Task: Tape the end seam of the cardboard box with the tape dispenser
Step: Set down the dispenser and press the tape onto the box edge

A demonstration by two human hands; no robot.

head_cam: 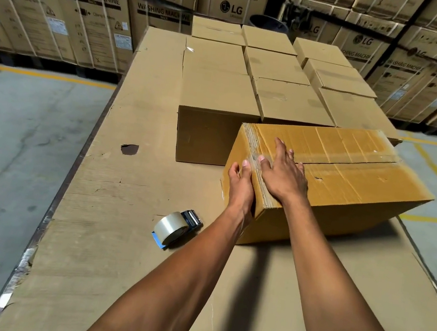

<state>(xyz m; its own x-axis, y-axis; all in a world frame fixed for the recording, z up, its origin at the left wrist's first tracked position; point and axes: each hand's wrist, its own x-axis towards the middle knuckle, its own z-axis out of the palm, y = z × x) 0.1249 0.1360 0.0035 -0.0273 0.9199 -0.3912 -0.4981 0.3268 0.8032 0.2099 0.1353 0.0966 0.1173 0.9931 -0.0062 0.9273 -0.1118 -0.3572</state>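
Pressing open right hand (284, 174) flat on cardboard box (348, 182) top; open left hand (240, 179) against end; tape dispenser (175, 227) lying on desk (126, 181).

The tan corrugated cardboard box (348, 182) lies closed on the cardboard-covered table in front of me, turned at an angle, clear tape running along its top centre seam and over the near end edge; the blue-framed tape dispenser with its clear tape roll (175, 227) lies on its side just left of the box, apart from it.
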